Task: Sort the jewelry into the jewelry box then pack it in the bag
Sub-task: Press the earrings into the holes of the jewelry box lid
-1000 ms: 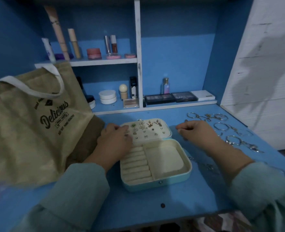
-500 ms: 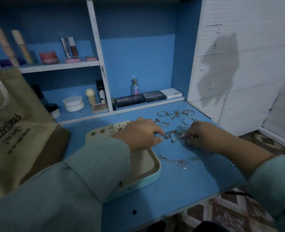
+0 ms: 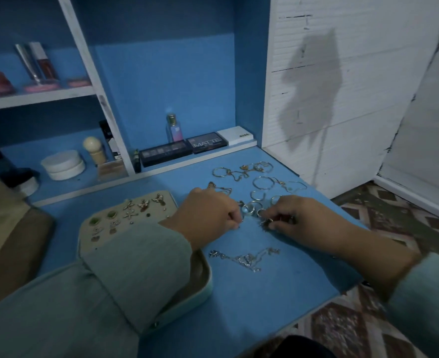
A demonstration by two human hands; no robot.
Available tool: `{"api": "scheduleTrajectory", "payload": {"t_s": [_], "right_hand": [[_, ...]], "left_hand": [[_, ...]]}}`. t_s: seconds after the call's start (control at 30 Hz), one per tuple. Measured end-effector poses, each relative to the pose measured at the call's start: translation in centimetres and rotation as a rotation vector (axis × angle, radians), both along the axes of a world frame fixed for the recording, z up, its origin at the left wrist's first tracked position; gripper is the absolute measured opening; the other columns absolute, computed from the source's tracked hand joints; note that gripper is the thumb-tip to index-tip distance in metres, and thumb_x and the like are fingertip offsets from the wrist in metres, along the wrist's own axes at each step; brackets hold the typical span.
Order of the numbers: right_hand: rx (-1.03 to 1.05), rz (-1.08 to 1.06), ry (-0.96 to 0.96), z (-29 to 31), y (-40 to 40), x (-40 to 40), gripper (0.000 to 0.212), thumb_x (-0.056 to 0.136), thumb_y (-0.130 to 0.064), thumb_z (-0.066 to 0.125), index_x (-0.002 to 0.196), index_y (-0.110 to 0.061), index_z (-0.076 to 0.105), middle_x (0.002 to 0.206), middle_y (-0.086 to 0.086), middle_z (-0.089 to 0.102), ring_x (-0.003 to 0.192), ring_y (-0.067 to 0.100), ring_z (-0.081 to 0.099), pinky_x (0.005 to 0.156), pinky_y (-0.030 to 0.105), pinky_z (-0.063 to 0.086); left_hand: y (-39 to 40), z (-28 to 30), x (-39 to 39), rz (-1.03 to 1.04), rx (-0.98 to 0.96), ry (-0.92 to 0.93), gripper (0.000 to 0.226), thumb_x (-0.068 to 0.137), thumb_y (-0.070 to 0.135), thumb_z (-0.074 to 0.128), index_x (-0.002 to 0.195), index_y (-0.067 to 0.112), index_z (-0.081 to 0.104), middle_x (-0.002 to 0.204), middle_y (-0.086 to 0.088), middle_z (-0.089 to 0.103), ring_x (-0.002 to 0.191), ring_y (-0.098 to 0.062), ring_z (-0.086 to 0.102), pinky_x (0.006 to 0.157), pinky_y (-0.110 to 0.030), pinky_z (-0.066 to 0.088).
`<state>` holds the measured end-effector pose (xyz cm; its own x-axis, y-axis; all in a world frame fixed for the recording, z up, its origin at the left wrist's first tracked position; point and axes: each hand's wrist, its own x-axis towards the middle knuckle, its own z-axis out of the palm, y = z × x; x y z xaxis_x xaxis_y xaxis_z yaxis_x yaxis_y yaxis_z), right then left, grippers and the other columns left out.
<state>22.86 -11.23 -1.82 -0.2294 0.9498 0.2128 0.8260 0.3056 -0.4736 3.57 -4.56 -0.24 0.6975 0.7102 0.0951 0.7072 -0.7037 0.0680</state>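
The open jewelry box (image 3: 208, 285) lies on the blue desk, its lid panel (image 3: 104, 223) studded with several earrings; my left sleeve covers most of its tray. My left hand (image 3: 208, 215) reaches across to the right of the box, fingers curled and pinching a small ring. My right hand (image 3: 298, 220) sits beside it, fingertips pinching a small dark ring among several rings (image 3: 252, 209). Bangles and chains (image 3: 259, 177) lie farther back. A silver necklace (image 3: 244, 258) lies in front of both hands. The tan bag (image 3: 4, 233) shows at the left edge.
Shelves behind the desk hold eyeshadow palettes (image 3: 165, 152), a perfume bottle (image 3: 173, 127), a white jar (image 3: 63, 165) and lip products (image 3: 36, 63). A white wall (image 3: 342, 99) flanks the right. The desk edge (image 3: 342, 290) drops to a patterned carpet (image 3: 394, 228).
My view has swung right, so the bag has slid mostly out of frame. My left hand left the box lid and crossed to the ring pile; my right hand moved into the rings too.
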Motion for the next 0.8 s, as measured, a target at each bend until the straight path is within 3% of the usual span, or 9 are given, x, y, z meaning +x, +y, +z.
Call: {"api": "scheduleTrajectory", "payload": {"t_s": [0.1, 0.37, 0.67, 0.8], "right_hand": [[0.008, 0.001, 0.029, -0.1, 0.1, 0.1, 0.024, 0.083, -0.014, 0.067, 0.106, -0.017, 0.071, 0.081, -0.026, 0.047, 0.079, -0.021, 0.045, 0.07, -0.001, 0.03], [-0.01, -0.058, 0.045, -0.5, 0.2, 0.0, 0.024, 0.085, -0.018, 0.065, 0.109, -0.021, 0.069, 0.079, -0.027, 0.045, 0.071, -0.014, 0.048, 0.067, 0.001, 0.032], [0.054, -0.116, 0.045, -0.8, -0.7, -1.0, 0.027, 0.09, -0.018, 0.058, 0.116, -0.017, 0.065, 0.099, 0.002, 0.06, 0.084, 0.005, 0.046, 0.074, 0.01, 0.031], [0.065, -0.124, 0.05, -0.9, -0.9, -1.2, 0.026, 0.09, -0.016, 0.057, 0.115, -0.016, 0.066, 0.1, 0.006, 0.059, 0.09, 0.014, 0.052, 0.077, 0.014, 0.032]], "left_hand": [[0.2, -0.2, 0.0, 0.012, -0.033, -0.023, 0.013, 0.085, 0.038, 0.062, 0.097, 0.033, 0.067, 0.092, 0.02, 0.064, 0.089, 0.0, 0.053, 0.092, -0.026, 0.035], [0.5, 0.0, 0.5, 0.046, -0.052, 0.036, 0.015, 0.088, 0.036, 0.06, 0.101, 0.034, 0.067, 0.094, 0.02, 0.065, 0.086, 0.001, 0.049, 0.088, -0.025, 0.031], [0.0, 0.1, 0.9, 0.058, -0.035, 0.087, 0.022, 0.092, 0.031, 0.051, 0.109, 0.036, 0.064, 0.104, 0.017, 0.064, 0.1, -0.006, 0.053, 0.095, -0.028, 0.033], [-0.2, 0.1, 1.0, 0.068, -0.029, 0.118, 0.028, 0.093, 0.029, 0.046, 0.115, 0.039, 0.06, 0.107, 0.014, 0.062, 0.104, -0.01, 0.052, 0.096, -0.028, 0.033]]}}
